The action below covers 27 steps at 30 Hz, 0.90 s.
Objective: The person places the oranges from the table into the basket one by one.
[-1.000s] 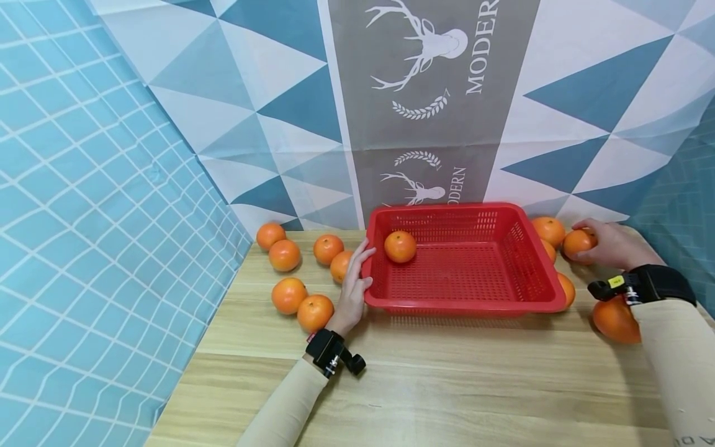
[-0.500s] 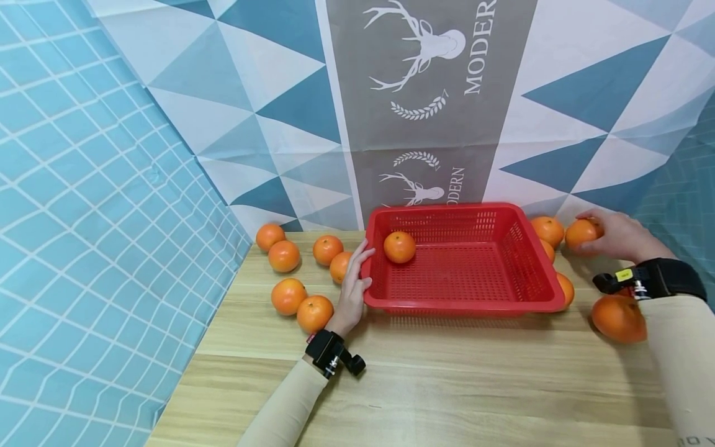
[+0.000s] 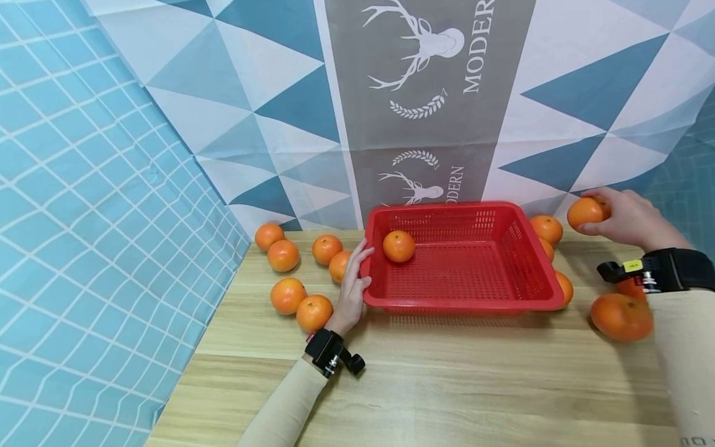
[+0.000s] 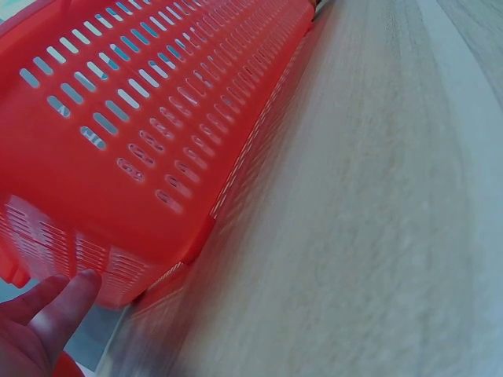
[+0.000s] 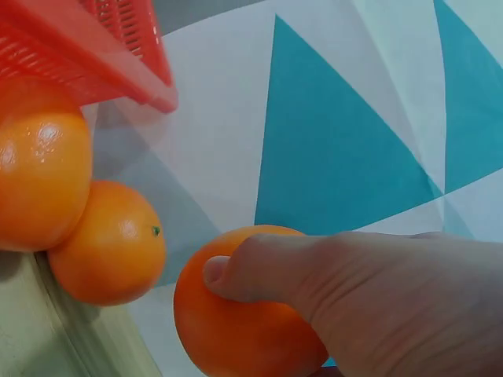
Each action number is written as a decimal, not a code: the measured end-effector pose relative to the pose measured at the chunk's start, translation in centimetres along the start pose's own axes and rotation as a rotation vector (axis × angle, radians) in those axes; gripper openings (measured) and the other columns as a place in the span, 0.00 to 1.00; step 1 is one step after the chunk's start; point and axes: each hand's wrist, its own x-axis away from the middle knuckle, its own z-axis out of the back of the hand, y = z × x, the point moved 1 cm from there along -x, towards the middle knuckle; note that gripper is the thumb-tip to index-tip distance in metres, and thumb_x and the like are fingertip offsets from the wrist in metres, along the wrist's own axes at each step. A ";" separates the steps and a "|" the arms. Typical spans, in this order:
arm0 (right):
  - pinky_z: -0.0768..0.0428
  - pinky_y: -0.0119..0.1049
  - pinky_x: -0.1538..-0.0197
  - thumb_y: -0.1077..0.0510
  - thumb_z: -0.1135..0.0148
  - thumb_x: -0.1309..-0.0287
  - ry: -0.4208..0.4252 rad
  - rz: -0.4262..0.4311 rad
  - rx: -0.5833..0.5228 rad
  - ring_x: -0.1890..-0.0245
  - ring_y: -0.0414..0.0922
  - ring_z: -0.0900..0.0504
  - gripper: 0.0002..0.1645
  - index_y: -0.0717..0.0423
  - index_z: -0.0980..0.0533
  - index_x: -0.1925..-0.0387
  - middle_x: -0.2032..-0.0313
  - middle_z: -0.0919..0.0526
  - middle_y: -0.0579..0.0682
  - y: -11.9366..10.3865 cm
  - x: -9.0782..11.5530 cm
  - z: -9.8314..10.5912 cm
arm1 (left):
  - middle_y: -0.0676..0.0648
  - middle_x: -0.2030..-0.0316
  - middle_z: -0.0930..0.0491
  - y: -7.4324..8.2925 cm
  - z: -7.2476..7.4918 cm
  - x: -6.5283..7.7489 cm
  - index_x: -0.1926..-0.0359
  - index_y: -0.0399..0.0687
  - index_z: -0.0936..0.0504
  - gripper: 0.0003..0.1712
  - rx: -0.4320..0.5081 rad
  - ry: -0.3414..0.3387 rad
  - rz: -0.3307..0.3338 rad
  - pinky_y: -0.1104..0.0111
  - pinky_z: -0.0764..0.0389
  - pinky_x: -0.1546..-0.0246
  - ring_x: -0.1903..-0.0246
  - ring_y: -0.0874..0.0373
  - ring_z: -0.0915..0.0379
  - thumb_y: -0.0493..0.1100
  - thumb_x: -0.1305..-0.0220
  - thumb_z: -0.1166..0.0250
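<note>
"What's nearest you?"

"A big orange (image 3: 620,317) on the table (image 3: 475,385), just beside my right sleeve (image 3: 681,360). A half-hidden orange (image 3: 631,288) shows past my wrist strap (image 3: 689,270)."

"And your left hand?"

"My left hand (image 3: 350,292) is at the left end of the red basket (image 3: 463,305), fingers mostly straight, touching the rim and holding no fruit. Whether the tips hook over the edge I can't quite tell; my wrist view catches only part of them. Six oranges lie on the table to its left."

"Anything in the basket?"

"One: the basket orange (image 3: 399,246), near the left end. Three more stand outside its right end."

"So what's changed?"

"My right hand (image 3: 634,217). A second ago its orange sat on the table; now the lifted orange (image 3: 583,215) is up off the wood, gripped between thumb and fingers, which are parted only as wide as the fruit."

"Meaning?"

"I'd judge the picking-up done: it's clear of its neighbour (image 3: 546,230), but it's beyond the basket's right end, not inside."

"And behind?"

"Just the triangle-patterned cloth (image 3: 586,81)."
</note>
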 end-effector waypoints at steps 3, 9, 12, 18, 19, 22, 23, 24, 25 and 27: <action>0.24 0.53 0.58 0.59 0.28 0.31 -0.003 -0.002 -0.002 0.49 0.73 0.26 0.44 0.73 0.37 0.24 0.46 0.23 0.81 -0.2 -0.1 0.0 | 0.46 0.08 0.47 -0.7 0.0 -0.1 0.17 0.38 0.33 0.40 -0.012 -0.001 -0.006 0.44 0.39 0.10 0.10 0.45 0.50 0.34 0.31 0.52; 0.20 0.56 0.57 0.60 0.29 0.32 0.001 -0.002 -0.020 0.46 0.74 0.27 0.44 0.71 0.37 0.23 0.43 0.25 0.80 -0.7 -0.3 -0.1 | 0.46 0.08 0.47 -0.6 0.1 -0.1 0.17 0.37 0.33 0.40 -0.004 0.001 -0.006 0.44 0.40 0.10 0.10 0.44 0.51 0.35 0.31 0.52; 0.17 0.56 0.58 0.60 0.28 0.33 0.013 0.008 -0.026 0.45 0.75 0.28 0.43 0.72 0.36 0.24 0.43 0.26 0.81 -1.3 -0.4 -0.1 | 0.43 0.08 0.47 -0.2 0.1 -0.1 0.18 0.34 0.34 0.40 0.016 0.000 -0.006 0.38 0.40 0.11 0.10 0.41 0.51 0.34 0.31 0.52; 0.17 0.59 0.57 0.61 0.28 0.31 0.019 0.008 -0.040 0.42 0.77 0.32 0.44 0.72 0.37 0.22 0.39 0.31 0.81 -2.8 -0.4 0.0 | 0.44 0.08 0.48 0.7 0.0 0.0 0.17 0.34 0.34 0.40 0.009 -0.004 0.031 0.38 0.41 0.10 0.10 0.41 0.52 0.34 0.31 0.52; 0.17 0.62 0.56 0.61 0.29 0.31 0.013 0.007 -0.046 0.41 0.77 0.34 0.45 0.72 0.38 0.21 0.38 0.32 0.81 -3.1 -0.4 0.1 | 0.44 0.08 0.49 1.0 0.0 0.0 0.17 0.33 0.35 0.40 0.022 -0.006 0.041 0.36 0.43 0.10 0.09 0.40 0.53 0.33 0.31 0.53; 0.18 0.66 0.53 0.60 0.29 0.30 0.011 0.012 -0.056 0.38 0.78 0.37 0.46 0.71 0.40 0.20 0.36 0.35 0.81 -3.9 -0.5 0.1 | 0.43 0.08 0.50 1.4 -0.1 0.0 0.17 0.30 0.36 0.41 0.048 -0.008 0.060 0.32 0.49 0.10 0.09 0.39 0.56 0.32 0.31 0.53; 0.19 0.66 0.53 0.60 0.29 0.29 0.016 0.019 -0.057 0.38 0.78 0.37 0.46 0.71 0.39 0.20 0.36 0.34 0.81 -4.2 -0.6 0.2 | 0.43 0.08 0.51 1.5 -0.1 0.0 0.17 0.30 0.36 0.41 0.049 -0.007 0.067 0.32 0.49 0.10 0.08 0.39 0.56 0.32 0.31 0.54; 0.19 0.65 0.53 0.60 0.29 0.29 0.022 0.026 -0.054 0.38 0.78 0.37 0.45 0.71 0.39 0.20 0.36 0.34 0.81 -4.4 -0.6 0.2 | 0.44 0.07 0.51 1.5 -0.2 0.0 0.17 0.30 0.37 0.41 0.051 -0.007 0.072 0.32 0.49 0.10 0.08 0.39 0.56 0.32 0.31 0.54; 0.18 0.64 0.54 0.61 0.29 0.30 0.031 0.032 -0.051 0.38 0.78 0.37 0.45 0.71 0.38 0.20 0.37 0.33 0.81 -4.6 -0.7 0.2 | 0.44 0.07 0.51 1.6 -0.2 0.0 0.17 0.30 0.36 0.41 0.052 -0.006 0.075 0.32 0.50 0.10 0.08 0.40 0.56 0.32 0.31 0.54; 0.18 0.63 0.55 0.61 0.28 0.30 0.043 0.042 -0.049 0.38 0.77 0.36 0.45 0.71 0.38 0.20 0.37 0.32 0.80 -5.1 -0.7 0.3 | 0.44 0.07 0.51 1.5 -0.2 0.0 0.17 0.31 0.37 0.41 0.050 -0.007 0.081 0.33 0.50 0.09 0.08 0.40 0.56 0.31 0.31 0.54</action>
